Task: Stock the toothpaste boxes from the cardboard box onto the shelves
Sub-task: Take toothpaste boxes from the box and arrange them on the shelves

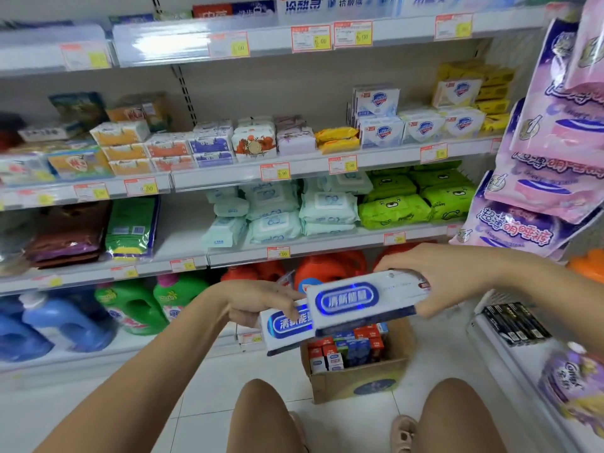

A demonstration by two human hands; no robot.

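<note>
My left hand (258, 302) grips a white and blue toothpaste box (286, 328) at its left end. My right hand (434, 273) holds a second white and blue toothpaste box (362, 297) by its right end, and this box overlaps the first one from above. Both boxes hang in the air above an open cardboard box (356, 382) on the floor, which holds several small red, blue and white toothpaste boxes (351, 349). More toothpaste boxes (313, 6) stand on the top shelf (183, 44).
Shelves ahead carry soap bars (379, 129), wet wipe packs (327, 207) and detergent bottles (134, 305). Pink and purple pad packs (552, 152) hang at the right. A low white shelf (510, 361) with black boxes stands at the right. My knees are below, on the white tile floor (209, 397).
</note>
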